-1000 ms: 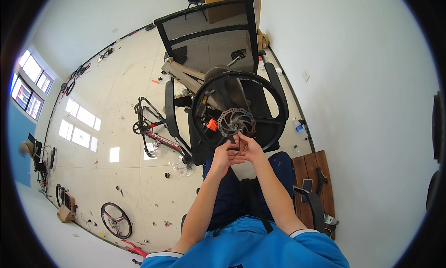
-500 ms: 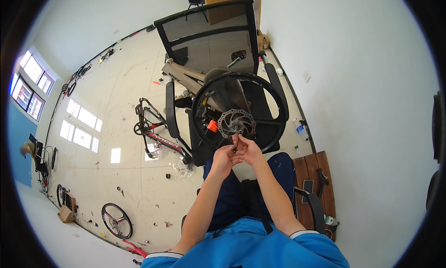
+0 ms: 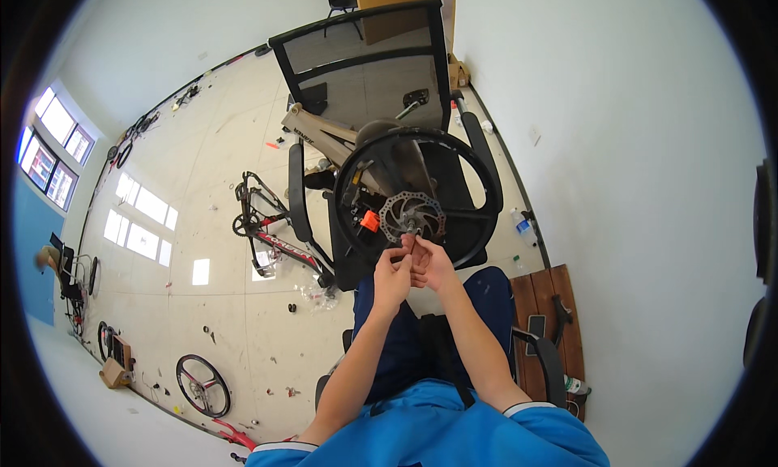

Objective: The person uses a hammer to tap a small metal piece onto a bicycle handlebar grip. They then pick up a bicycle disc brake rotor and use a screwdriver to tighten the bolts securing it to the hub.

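Observation:
A black wheel (image 3: 483, 221) with broad spokes lies on the seat of an office chair (image 3: 462, 163) before me. Its silver disc brake rotor (image 3: 435, 217) faces up, with the hub axle (image 3: 411, 224) at its centre. My right hand (image 3: 433, 266) is closed, its fingertips pinched together at the near end of the axle. Close against it, my left hand (image 3: 392, 277) is closed too, fingers meeting those of the right. Whatever small piece they grip is too hidden to make out. An orange piece (image 3: 369, 221) shows through the wheel, beside the rotor.
Behind the wheel, a beige bike frame (image 3: 320, 135) leans on the chair. A black-and-red frame (image 3: 279, 244) lies on the floor to the left, near another wheel (image 3: 203, 385) and scattered small parts. At right, a wooden bench (image 3: 531, 378) holds a phone (image 3: 536, 334); a bottle (image 3: 524, 226) lies by the wall.
My left hand has shifted slightly, its fingers rising and drawing closer to the right hand's fingertips. The right hand stays by the axle; the wheel has barely moved.

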A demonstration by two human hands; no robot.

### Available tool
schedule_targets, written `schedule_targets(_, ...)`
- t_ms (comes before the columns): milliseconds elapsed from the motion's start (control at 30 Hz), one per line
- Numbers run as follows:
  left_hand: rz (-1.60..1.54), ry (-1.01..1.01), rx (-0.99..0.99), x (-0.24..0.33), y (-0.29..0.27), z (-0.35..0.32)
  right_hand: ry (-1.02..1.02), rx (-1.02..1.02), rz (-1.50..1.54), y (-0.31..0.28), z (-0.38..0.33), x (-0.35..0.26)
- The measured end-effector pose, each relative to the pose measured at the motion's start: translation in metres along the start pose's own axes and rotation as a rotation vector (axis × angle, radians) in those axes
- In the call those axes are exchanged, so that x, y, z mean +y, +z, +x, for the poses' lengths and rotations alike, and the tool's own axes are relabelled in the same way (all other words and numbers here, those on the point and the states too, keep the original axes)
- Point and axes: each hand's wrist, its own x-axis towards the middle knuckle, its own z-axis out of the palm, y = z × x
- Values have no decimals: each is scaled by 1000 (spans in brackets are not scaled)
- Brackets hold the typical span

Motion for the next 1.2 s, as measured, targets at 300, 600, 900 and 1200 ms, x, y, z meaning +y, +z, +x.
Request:
schedule_targets(300,503,238,73,16,3,-9,-66,157,9,-7,12,5)
schedule_targets(600,684,674,68,-1,-1,4,-75,144,-3,-4,15,6)
schedule_targets(900,95,109,4,-7,8,-1,35,2,-14,-9,7,-2)
schedule_targets(1200,707,571,60,17,4,-10,-48,219,30,-10,13,3)
